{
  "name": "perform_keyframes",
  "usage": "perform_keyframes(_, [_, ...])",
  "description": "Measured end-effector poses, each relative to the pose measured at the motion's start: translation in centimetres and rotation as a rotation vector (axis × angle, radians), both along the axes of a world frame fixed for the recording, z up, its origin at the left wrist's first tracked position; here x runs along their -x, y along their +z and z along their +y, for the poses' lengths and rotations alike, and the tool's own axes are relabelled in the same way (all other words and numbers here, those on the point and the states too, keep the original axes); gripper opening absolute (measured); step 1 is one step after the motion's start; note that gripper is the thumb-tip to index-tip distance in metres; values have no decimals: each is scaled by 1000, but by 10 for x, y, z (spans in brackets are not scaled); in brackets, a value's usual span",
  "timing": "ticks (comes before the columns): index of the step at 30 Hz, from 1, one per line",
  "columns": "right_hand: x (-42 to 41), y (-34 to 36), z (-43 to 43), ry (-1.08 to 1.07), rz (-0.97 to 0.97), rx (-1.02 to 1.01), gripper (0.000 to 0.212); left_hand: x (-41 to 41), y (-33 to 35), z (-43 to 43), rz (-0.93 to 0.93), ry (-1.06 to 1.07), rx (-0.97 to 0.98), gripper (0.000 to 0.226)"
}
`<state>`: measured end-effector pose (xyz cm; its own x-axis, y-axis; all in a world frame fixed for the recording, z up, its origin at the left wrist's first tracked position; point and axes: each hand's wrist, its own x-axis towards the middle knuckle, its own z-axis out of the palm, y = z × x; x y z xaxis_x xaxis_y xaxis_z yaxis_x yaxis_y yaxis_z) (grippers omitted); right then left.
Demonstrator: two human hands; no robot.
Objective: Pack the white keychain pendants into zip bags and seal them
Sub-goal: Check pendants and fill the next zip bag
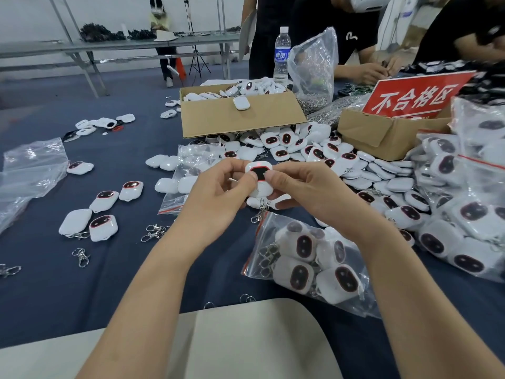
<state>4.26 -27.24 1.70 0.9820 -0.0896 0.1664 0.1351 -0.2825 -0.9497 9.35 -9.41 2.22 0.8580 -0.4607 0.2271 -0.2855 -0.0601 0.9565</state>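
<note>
Nearest, at 5 o'clock from the hands, a filled zip bag (360, 305) lies on the blue tabletop (123, 269). Just beyond it, the left hand (218, 187) and right hand (303, 187) pinch 1 white pendant (259, 177) between them, thumbs on its dark face, left at 9 o'clock, right at 3. Its long axis runs 6 to 12, with the clasp (261, 212) hanging at 6 and a red light at 12. Farther off lie a loose pendant pile (300, 149) and a cardboard box (240, 119).

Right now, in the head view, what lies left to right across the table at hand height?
Empty clear bag → left hand → held pendant → right hand → heap of filled zip bags.
</note>
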Motion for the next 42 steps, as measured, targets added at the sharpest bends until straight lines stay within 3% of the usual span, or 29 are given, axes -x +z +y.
perform_keyframes(14, [-4,2,10,-140,-108,42,24,1,-3,-3,23,-79,39,19])
perform_keyframes(29, [-7,-3,10,-61,-97,-120,22,-1,-5,-2,-47,-67,8,19])
perform_keyframes(42, [-7,-2,11,-44,-95,-115,17,-2,-4,0,-88,-53,-42,22])
